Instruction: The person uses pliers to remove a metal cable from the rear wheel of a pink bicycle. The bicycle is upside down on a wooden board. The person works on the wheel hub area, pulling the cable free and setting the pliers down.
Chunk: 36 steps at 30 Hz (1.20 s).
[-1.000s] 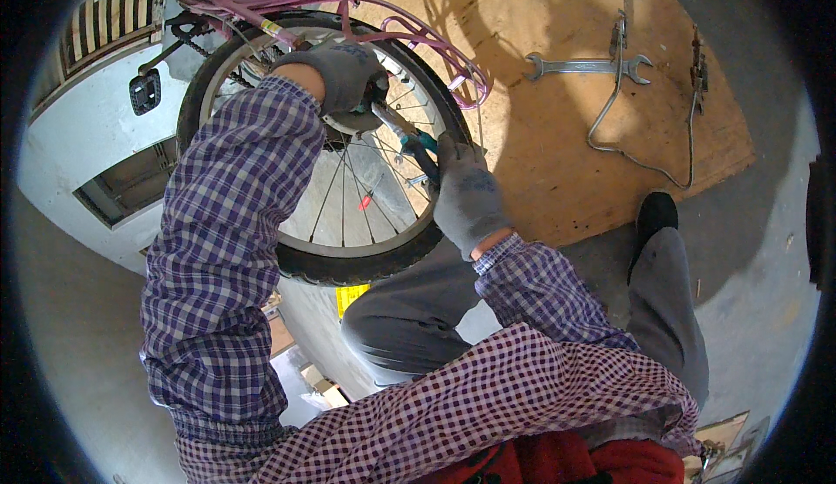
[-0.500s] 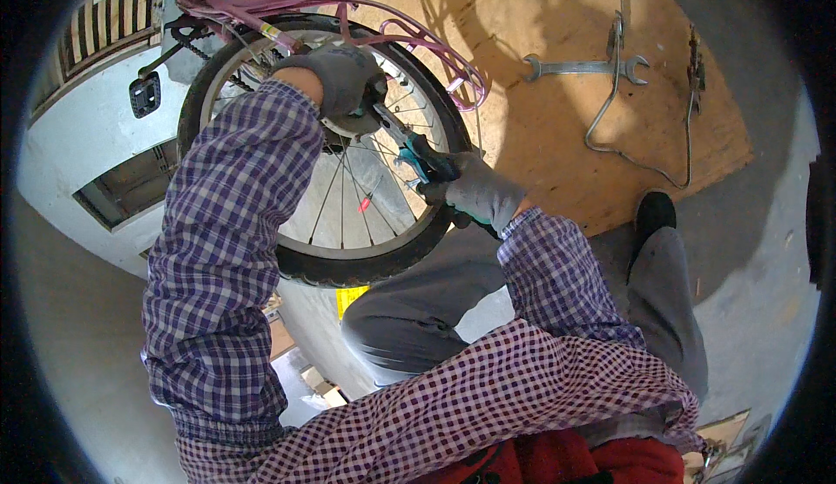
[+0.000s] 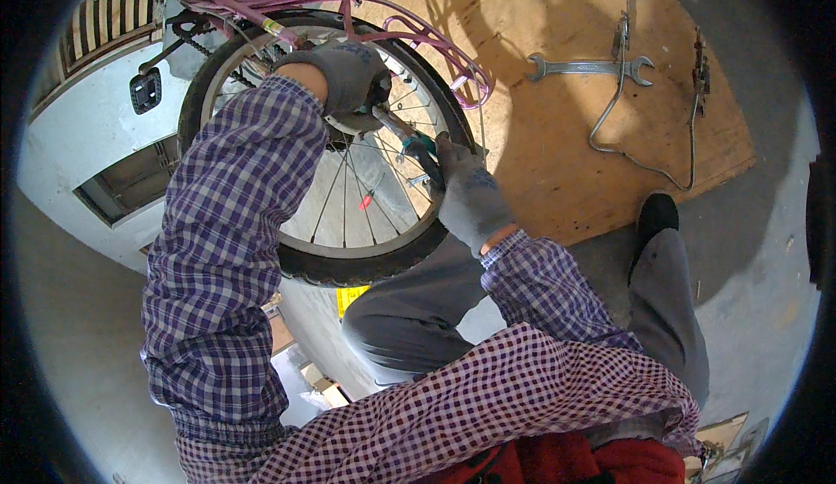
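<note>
A bicycle wheel with a black tyre (image 3: 348,268) lies under both my gloved hands. My left hand (image 3: 347,79) is closed near the hub, on something I cannot make out. My right hand (image 3: 466,188) grips the handles of a plier-like tool (image 3: 416,148), whose turquoise and dark grips angle down from the left hand toward the tyre's right side. The tool's jaw end is partly hidden by the left hand.
A pink bicycle frame (image 3: 261,6) and pedal (image 3: 145,91) are at upper left, beside white panels (image 3: 65,170). A large open-ended spanner (image 3: 579,67) and bent metal rods (image 3: 610,150) lie on plywood (image 3: 540,188). My shoe (image 3: 657,218) is beside the board.
My right hand swung round toward the tool with its wrist rightward half a second ago, and has since moved back up along the tyre. My left hand has barely moved.
</note>
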Each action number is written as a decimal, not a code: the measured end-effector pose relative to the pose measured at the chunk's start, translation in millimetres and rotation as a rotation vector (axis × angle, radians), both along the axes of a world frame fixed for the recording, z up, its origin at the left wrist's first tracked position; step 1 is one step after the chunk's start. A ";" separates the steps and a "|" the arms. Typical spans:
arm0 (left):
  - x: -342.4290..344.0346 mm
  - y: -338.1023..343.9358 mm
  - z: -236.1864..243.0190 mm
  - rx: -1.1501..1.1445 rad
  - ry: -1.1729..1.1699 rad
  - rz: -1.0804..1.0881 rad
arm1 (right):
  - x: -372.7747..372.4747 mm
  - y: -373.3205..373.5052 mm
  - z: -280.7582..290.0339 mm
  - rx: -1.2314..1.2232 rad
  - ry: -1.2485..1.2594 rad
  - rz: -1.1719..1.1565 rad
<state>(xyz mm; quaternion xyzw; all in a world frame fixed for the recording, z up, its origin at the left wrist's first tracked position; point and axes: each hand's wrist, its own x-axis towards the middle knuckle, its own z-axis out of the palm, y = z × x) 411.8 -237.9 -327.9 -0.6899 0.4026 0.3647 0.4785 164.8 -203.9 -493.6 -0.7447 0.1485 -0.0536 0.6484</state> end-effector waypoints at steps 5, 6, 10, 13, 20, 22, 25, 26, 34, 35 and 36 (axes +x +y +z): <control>-3.6 0.5 1.1 -0.085 -0.010 -0.019 | 4.3 5.9 11.6 -0.286 0.082 -0.022; -3.8 2.9 0.8 -0.137 -0.010 -0.012 | 5.0 7.4 12.3 -0.303 0.105 -0.002; 2.6 7.8 -3.0 -0.132 0.021 -0.025 | 5.9 13.5 11.2 -0.328 0.130 -0.003; 5.0 10.6 -5.3 -0.134 -0.011 -0.028 | 4.3 12.8 12.7 -0.314 0.131 -0.018; -2.6 7.1 0.9 -0.179 0.007 -0.010 | 17.4 -43.2 1.6 0.703 0.273 0.327; -4.9 2.5 1.9 -0.121 0.016 -0.029 | 22.6 -55.1 -5.2 0.783 0.293 0.491; -4.9 -4.3 2.2 0.021 -0.006 -0.030 | 18.9 -52.4 -8.8 0.778 0.190 0.504; -4.7 -5.1 1.1 0.027 -0.026 -0.026 | 15.6 -47.4 -8.3 0.680 0.190 0.419; 1.9 11.2 -3.2 -0.166 -0.001 -0.091 | -4.5 -14.2 -9.2 0.109 0.095 0.131; 1.7 12.0 -3.3 -0.172 -0.024 -0.111 | -4.9 -12.1 -9.3 0.061 0.073 0.130; 0.3 12.6 -3.6 -0.155 -0.059 -0.105 | -4.8 -9.6 -8.7 0.015 0.065 0.116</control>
